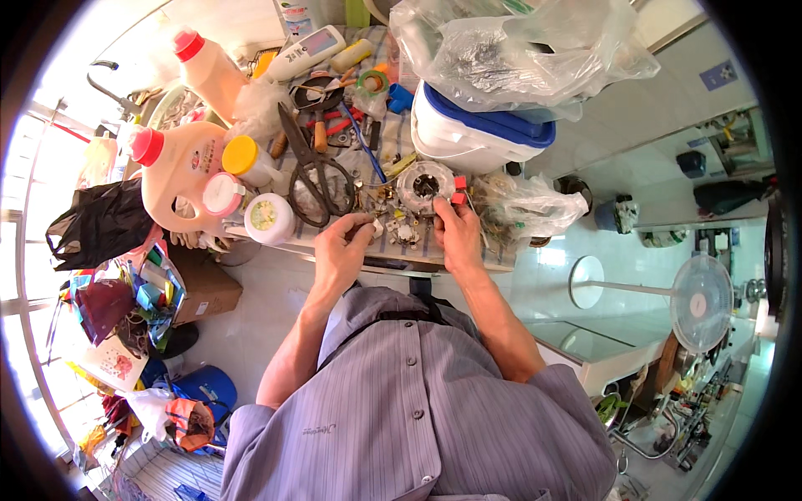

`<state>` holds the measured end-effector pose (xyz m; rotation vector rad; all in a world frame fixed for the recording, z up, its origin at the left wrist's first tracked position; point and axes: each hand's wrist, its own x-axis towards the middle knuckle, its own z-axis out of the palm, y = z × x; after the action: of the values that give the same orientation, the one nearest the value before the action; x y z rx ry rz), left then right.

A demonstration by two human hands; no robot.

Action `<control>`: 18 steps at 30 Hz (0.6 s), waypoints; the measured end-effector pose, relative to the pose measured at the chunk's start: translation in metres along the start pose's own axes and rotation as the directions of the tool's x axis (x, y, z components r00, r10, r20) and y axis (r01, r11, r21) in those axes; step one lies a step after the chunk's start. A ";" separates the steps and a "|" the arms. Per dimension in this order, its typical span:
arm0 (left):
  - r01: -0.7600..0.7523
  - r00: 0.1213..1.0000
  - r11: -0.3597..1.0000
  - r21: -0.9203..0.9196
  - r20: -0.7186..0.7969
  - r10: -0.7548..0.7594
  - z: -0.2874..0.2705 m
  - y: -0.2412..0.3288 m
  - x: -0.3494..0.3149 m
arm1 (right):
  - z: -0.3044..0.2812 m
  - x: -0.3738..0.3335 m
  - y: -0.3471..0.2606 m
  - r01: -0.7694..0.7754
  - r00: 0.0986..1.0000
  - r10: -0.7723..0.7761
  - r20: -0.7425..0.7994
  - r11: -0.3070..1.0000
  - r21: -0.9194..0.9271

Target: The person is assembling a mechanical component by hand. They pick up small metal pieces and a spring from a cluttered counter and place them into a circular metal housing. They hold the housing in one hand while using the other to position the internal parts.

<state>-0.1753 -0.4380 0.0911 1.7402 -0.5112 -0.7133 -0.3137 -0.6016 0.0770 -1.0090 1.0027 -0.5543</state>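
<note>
Small metal and white parts (403, 230) lie scattered along the near edge of a cloth-covered table. My left hand (341, 248) is closed in a pinch beside them, with a small whitish piece (378, 227) at its fingertips; its exact kind is too small to tell. Just right of the pile stands a round clear dish (409, 185) with dark bits in its middle. Thumb and fingers of my right hand (458, 236) are closed at the dish's near right rim. Large dark scissors (320, 179) lie left of the parts, beyond my left hand.
Bottles, including a big peach jug (185, 171), and a white round tub (269, 219) crowd the left side. At the back right, plastic bags (518, 58) top a white bucket (459, 134) with a blue lid. A blue pen (363, 142) lies behind the scissors. A fan (702, 302) stands right.
</note>
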 end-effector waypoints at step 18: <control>-0.353 0.928 0.837 0.418 0.044 0.370 0.009 0.002 0.000 | -0.028 -0.021 -0.001 0.033 0.997 -0.026 0.074 0.995 -0.093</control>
<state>-0.1815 -0.4453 0.0917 1.9694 -0.9966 -0.3058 -0.3484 -0.5983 0.0821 -1.1215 0.9579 -0.4950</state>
